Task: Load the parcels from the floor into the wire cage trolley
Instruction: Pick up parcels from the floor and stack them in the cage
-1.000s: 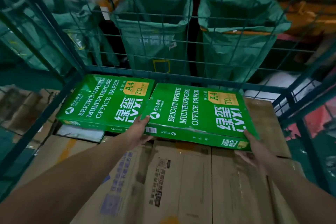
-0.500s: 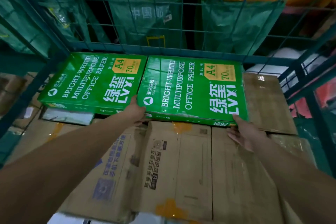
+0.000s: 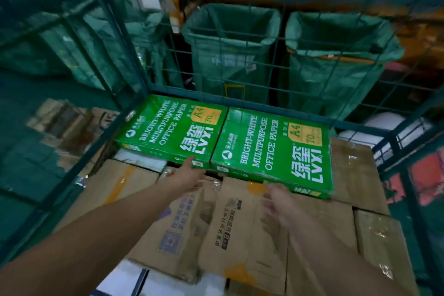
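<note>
Green mail sacks [image 3: 230, 53] hang behind the wire cage trolley [image 3: 115, 38]. Inside it, two glossy green paper parcels, one on the left [image 3: 173, 130] and one on the right [image 3: 271, 151], lie flat side by side on brown cartons [image 3: 242, 228]. Left hand [image 3: 189, 174], fingers straight, touches the left parcel's front edge; right hand [image 3: 276, 202] is blurred, fingers loose, gripping nothing.

Beyond the mesh, two open green sacks [image 3: 230, 55] [image 3: 336, 67] stand side by side, a white bundle [image 3: 384, 127] lying low to their right.
</note>
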